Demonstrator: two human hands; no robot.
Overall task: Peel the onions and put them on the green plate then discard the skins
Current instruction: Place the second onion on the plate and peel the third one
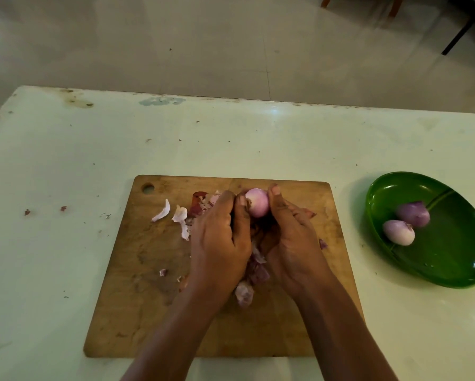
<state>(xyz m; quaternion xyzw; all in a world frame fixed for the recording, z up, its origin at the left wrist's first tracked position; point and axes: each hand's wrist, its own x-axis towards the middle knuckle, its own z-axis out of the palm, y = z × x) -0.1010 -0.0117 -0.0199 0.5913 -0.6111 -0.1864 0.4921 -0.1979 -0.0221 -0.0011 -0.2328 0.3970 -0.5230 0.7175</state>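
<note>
Both hands meet over the middle of the wooden cutting board (137, 292), cupped around a pale pink peeled onion (258, 206). The left hand (221, 237) curls its fingers against the onion's left side, and the right hand (291, 237) wraps it from the right with the thumb (274, 200) laid along its flank, so the onion is gripped between the two, raised off the board.

Under and around the hands lie loose onion skins (181, 215): pale curls to the left, a reddish scrap (199, 199) behind the left fingers, and purplish pieces (244, 294) between the wrists.

The board rests on a pale green table (65, 160) with worn, stained edges. To the right, apart from the board, sits the green plate (456, 268), holding two peeled onions (399, 232) that touch each other near its left side.
</note>
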